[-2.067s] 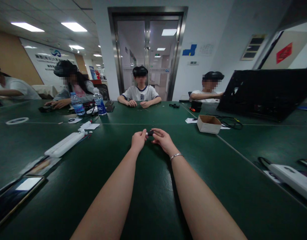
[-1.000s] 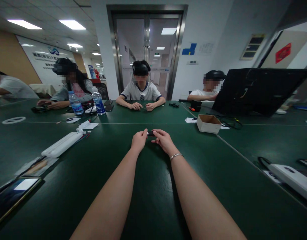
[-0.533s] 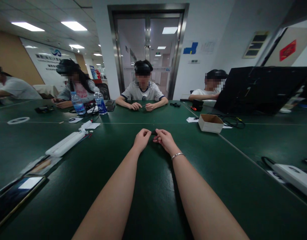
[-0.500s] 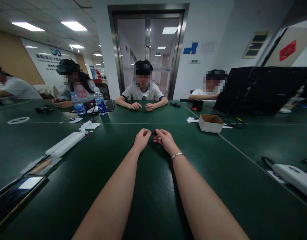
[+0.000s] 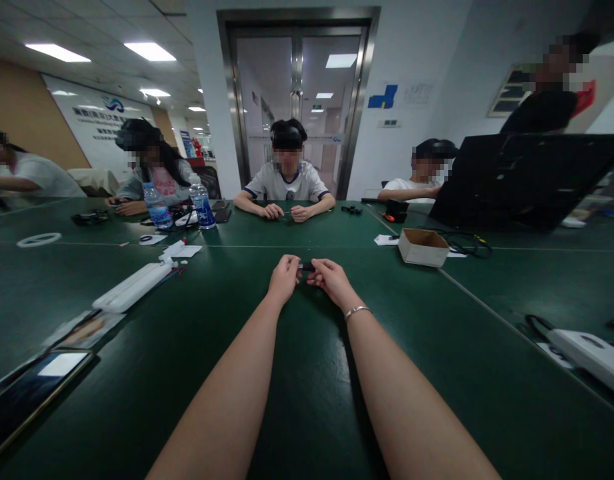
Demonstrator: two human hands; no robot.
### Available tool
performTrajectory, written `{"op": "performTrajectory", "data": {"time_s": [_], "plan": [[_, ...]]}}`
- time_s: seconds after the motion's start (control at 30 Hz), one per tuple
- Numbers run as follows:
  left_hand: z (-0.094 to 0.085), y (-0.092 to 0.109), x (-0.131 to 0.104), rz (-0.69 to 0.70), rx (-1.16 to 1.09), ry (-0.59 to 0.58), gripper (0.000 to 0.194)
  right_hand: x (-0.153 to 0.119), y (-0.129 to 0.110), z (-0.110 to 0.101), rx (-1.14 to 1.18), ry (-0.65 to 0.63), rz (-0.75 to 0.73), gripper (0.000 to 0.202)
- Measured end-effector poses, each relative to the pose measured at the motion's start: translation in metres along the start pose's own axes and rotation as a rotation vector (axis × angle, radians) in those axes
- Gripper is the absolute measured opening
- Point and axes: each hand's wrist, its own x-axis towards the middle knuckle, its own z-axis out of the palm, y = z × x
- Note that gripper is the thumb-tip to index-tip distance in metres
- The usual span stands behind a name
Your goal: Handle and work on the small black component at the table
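Note:
Over the green table (image 5: 307, 360), a small black object (image 5: 307, 266) spans the gap between my two hands. My left hand (image 5: 285, 279) pinches its left end, where a bit of lighter, metal-looking surface shows. The right end is pinched by my right hand (image 5: 331, 281), whose lower fingers are curled below it. A silver bracelet (image 5: 358, 311) circles my right wrist. The object is too small to identify.
An open cardboard box (image 5: 423, 249) stands right of my hands, near black cables. To the left lie a white packet (image 5: 134, 287) and a phone (image 5: 37, 393). Two bottles (image 5: 201, 203) stand farther back. Several people sit around the table; another stands behind the black monitor (image 5: 527, 180).
My left hand has shifted slightly, and more of the small object's left end shows. A standing person has appeared behind the monitor at the right.

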Motion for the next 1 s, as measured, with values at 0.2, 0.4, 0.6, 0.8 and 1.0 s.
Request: {"op": "performTrajectory", "data": {"time_s": [0.2,0.4,0.6,0.8,1.0], "plan": [[-0.0006,-0.0029,0.0009,-0.014,-0.008,0.022,0.021,-0.0001,-0.0006,-0.0001,0.013,0.002,0.005,0.018],[-0.0018,0.0027,0.0000,0.047,-0.029,0.079,0.025,-0.0005,-0.0016,-0.0006,0.022,-0.005,0.013,0.018],[-0.0021,0.0017,-0.0001,-0.036,-0.058,0.042,0.025,-0.0011,-0.0016,-0.0001,0.023,0.007,0.015,0.015],[-0.0010,-0.0016,0.0022,-0.023,-0.008,0.044,0.022,-0.0002,-0.0009,-0.0001,0.029,0.005,0.009,0.011],[-0.0009,-0.0042,0.0035,-0.001,0.002,0.031,0.023,-0.0002,-0.0008,-0.0002,0.033,-0.004,0.013,0.014]]}}
